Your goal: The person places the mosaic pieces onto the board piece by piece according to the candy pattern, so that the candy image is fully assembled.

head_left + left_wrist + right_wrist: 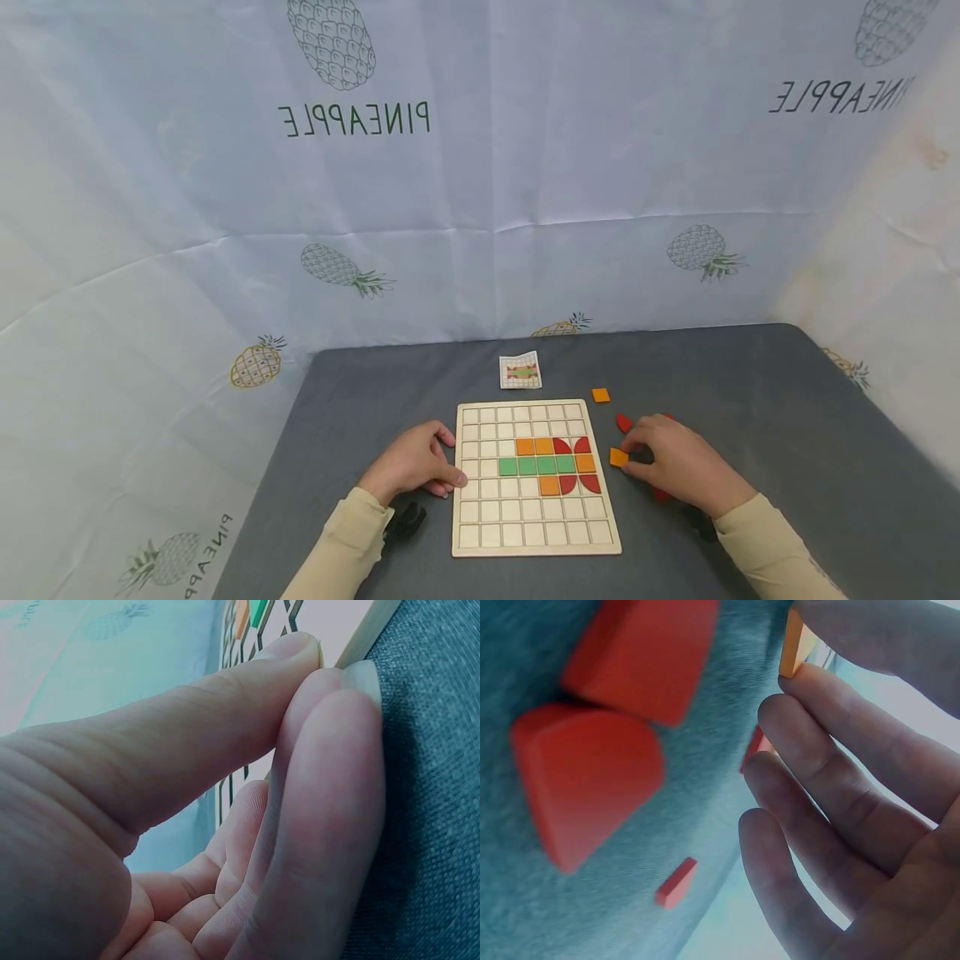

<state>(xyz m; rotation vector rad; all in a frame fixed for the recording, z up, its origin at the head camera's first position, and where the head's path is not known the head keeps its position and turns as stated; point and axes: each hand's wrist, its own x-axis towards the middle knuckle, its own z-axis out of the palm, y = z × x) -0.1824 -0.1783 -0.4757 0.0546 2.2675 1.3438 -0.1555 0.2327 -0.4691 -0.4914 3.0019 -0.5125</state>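
A wooden grid board lies flat on the table, with orange squares, green squares and red quarter-round tiles set in some cells. My left hand pinches its left edge, thumb on top and a finger against the side. To the right of the board, my right hand holds an orange square tile between thumb and index finger. That tile appears edge-on in the right wrist view. Loose red quarter-round tiles lie beneath the right hand, partly hidden in the head view.
Behind the board lies a small pattern card showing a coloured grid. One loose orange square is near the board's far right corner, with a red tile closer. Pineapple-printed cloth hangs behind the grey table.
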